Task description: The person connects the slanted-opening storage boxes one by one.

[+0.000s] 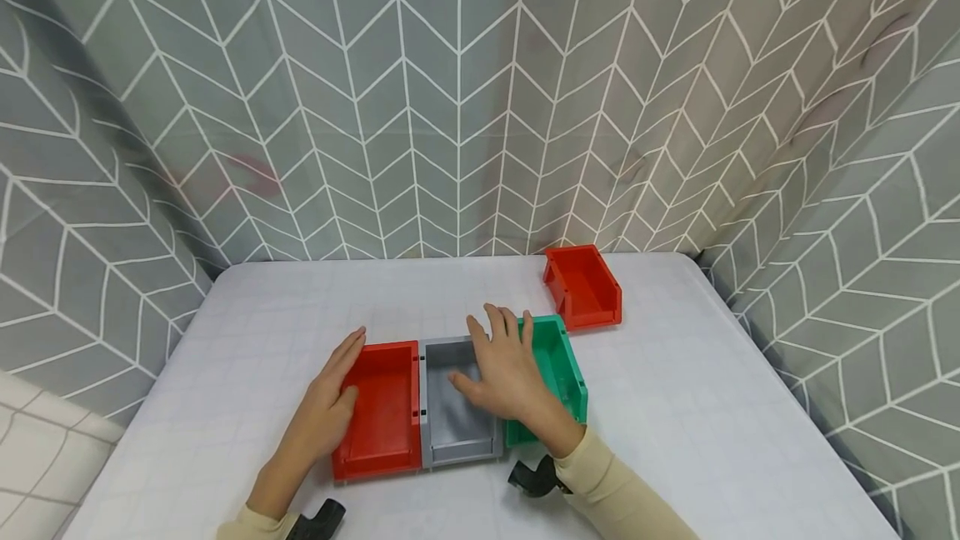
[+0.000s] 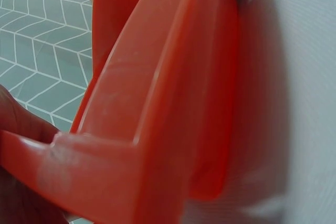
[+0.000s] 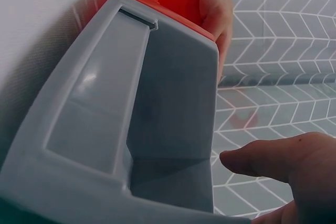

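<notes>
Head feed: grey chevron-print curtain (image 1: 420, 107) behind, white cloth-covered table (image 1: 712, 407) below. Approx. mid-table, L to R, three open plastic bins: rectangular red bin (image 1: 382, 415), rectangular grey bin (image 1: 453, 432), angled-rim green bin (image 1: 558, 357). Red/grey sit side by side, touching; green's slightly turned & farther back, its contact w/ grey partly hidden. Second red plastic bin (image 1: 592, 290) stands apart, far R. L hand (image 1: 326, 415): fingers straight, pressed together along first red bin's L wall. R hand (image 1: 502, 365): fingers spread over grey/green, pinching nothing; can't tell if touching. Small dark notches (image 1: 423, 413) mark red/grey seam. Step looks like squaring the row: I'd brace L palm flat, push green low & level, avoid tipping, check rims line up.
</notes>
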### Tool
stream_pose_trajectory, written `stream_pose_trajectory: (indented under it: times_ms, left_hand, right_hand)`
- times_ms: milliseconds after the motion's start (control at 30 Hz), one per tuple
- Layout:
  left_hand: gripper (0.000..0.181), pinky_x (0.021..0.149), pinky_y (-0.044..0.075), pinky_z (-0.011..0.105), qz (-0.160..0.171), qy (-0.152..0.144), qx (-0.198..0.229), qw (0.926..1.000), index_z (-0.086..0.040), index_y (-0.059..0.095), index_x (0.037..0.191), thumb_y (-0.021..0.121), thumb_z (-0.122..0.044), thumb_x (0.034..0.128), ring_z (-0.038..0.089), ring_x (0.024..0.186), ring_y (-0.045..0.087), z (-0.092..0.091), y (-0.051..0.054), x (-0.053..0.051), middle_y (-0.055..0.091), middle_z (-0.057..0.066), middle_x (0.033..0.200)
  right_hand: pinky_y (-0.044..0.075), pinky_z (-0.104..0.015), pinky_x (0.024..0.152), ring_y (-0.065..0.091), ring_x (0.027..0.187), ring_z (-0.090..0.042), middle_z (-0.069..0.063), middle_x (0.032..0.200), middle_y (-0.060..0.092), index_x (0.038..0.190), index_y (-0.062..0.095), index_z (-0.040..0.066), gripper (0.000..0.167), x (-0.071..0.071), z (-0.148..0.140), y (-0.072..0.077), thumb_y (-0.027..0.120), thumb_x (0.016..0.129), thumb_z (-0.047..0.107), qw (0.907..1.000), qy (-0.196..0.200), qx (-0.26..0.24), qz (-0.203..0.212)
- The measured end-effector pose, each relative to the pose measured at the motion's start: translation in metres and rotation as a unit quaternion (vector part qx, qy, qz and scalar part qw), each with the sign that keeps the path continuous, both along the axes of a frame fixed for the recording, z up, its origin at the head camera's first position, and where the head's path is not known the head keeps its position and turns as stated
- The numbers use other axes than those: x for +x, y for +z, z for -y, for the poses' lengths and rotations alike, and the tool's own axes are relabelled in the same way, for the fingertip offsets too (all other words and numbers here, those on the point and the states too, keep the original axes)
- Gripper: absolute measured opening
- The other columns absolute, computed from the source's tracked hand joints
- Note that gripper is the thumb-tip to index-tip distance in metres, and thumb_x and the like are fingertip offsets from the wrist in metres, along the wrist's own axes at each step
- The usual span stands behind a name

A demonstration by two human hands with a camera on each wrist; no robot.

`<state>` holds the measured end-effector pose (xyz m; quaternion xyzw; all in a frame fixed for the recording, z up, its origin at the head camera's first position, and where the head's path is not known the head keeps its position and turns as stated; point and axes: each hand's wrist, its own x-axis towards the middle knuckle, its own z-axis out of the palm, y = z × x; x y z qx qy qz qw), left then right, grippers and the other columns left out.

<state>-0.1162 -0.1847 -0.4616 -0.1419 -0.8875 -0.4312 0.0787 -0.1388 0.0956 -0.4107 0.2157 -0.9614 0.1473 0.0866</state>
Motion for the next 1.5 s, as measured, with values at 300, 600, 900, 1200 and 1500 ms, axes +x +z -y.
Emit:
stream_pose_trajectory:
  times_ms: [300,600,900,1200,1500]
  left_hand:
    - [0.076,0.105,0.041,0.063,0.0,0.001,-0.005,1.0,-0.006,0.032,0.163,0.055,0.012,0.0929,0.041,0.149,0.031,0.0,0.003,0.0,0.03,0.013,0.167]
    - [0.076,0.104,0.041,0.062,0.003,0.0,-0.004,1.0,-0.006,0.032,0.163,0.055,0.012,0.0929,0.041,0.149,0.032,0.0,0.001,0.001,0.03,0.012,0.167]
    - [0.076,0.103,0.043,0.062,0.0,0.001,-0.003,1.0,-0.006,0.032,0.163,0.056,0.012,0.0925,0.041,0.148,0.034,-0.001,0.0,0.002,0.03,0.012,0.167]
    - [0.074,0.104,0.041,0.065,-0.01,0.001,0.0,1.0,-0.003,0.033,0.162,0.054,0.013,0.0924,0.041,0.149,0.032,0.001,0.005,0.001,0.03,0.013,0.167]
    - [0.075,0.105,0.041,0.063,-0.005,-0.012,-0.003,0.9999,-0.005,0.033,0.163,0.054,0.013,0.0932,0.041,0.148,0.033,0.002,0.003,0.0,0.031,0.014,0.166]
  right_hand:
    - [0.011,-0.075,0.114,0.031,0.142,-0.042,-0.025,0.153,0.038,0.148,0.052,0.001,0.08,0.0,0.0,-0.001,0.079,0.087,0.044,0.9999,0.001,-0.01,-0.01]
    - [0.011,-0.076,0.113,0.032,0.141,-0.042,-0.025,0.152,0.039,0.148,0.052,0.001,0.077,0.0,0.0,-0.006,0.079,0.088,0.041,0.9998,0.004,-0.019,-0.01]
    - [0.01,-0.076,0.114,0.031,0.142,-0.043,-0.025,0.153,0.038,0.156,0.04,0.002,0.083,0.0,0.001,-0.03,0.074,0.091,0.041,0.9998,0.01,-0.004,0.019]
    - [0.012,-0.074,0.115,0.032,0.141,-0.041,-0.024,0.152,0.04,0.155,0.041,0.002,0.083,-0.003,0.003,-0.03,0.075,0.09,0.043,0.9999,0.01,-0.007,0.003]
    - [0.012,-0.074,0.115,0.033,0.141,-0.041,-0.023,0.152,0.041,0.153,0.044,0.003,0.08,0.0,0.0,-0.029,0.076,0.09,0.041,0.9992,0.003,-0.031,0.023]
